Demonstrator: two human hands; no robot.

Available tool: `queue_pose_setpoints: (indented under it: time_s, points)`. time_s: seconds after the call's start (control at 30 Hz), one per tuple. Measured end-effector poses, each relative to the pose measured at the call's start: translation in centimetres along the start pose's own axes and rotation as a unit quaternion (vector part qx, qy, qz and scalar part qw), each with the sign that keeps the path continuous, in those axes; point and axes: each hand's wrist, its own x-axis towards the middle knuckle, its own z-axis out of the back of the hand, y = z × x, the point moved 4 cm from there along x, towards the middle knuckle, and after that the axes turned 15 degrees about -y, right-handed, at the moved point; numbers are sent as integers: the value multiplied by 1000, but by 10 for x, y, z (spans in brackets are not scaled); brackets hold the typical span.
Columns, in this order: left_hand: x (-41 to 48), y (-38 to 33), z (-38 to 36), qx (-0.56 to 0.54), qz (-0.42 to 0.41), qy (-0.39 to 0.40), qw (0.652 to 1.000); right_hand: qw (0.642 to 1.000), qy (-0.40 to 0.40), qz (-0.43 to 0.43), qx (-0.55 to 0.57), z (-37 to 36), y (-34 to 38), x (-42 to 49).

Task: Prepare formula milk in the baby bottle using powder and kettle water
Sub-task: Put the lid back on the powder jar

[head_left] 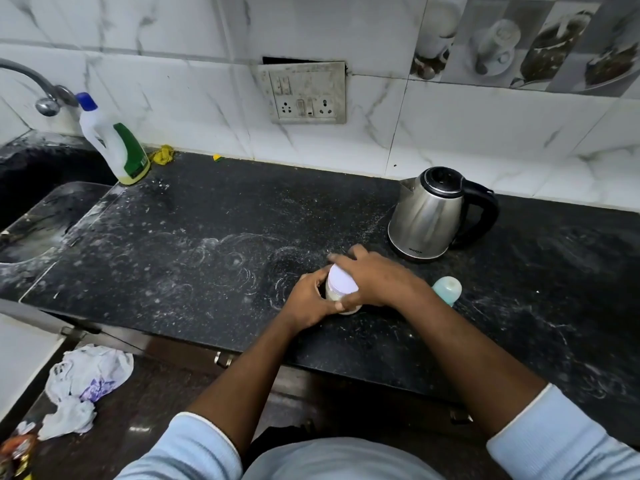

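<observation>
A small clear powder jar with a white lid (341,284) stands on the black counter (194,244) near its front edge. My left hand (310,299) wraps the jar's body from the left. My right hand (374,278) lies over the lid from the right, fingers curled around it. Just right of my right wrist, the pale blue-green cap of the baby bottle (447,289) shows; the bottle's body is hidden behind my arm. A steel kettle with a black handle (433,216) stands behind the jar, lid shut.
White powder smears cover the counter. A white and green detergent bottle (114,143) stands at the back left beside the sink (31,202) and tap (41,91). A socket panel (304,93) is on the tiled wall. Crumpled plastic bags (83,386) lie on the floor.
</observation>
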Motion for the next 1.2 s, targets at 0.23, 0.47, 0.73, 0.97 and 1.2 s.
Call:
queue_pose_setpoints:
  time_s: [0.23,0.47,0.73,0.97,1.2]
  points:
    - [-5,-2,-1,12,9,-14,1000,999,-24,25,-2,5,1,2]
    - [-7,-1,-3,24,-5,-28,999,997,-70,-30,-16,-2,5,-4]
    - [-12,-4,-3,55,44,-19,997,990,-103,-95,15,-9,16,-14]
    - [-12,-5,-2,62,54,-10,997,989,-95,-107,26,-11,16,-13]
    - [-11,-12,0,104,36,25,994,991,-72,-106,43,-15,11,-19]
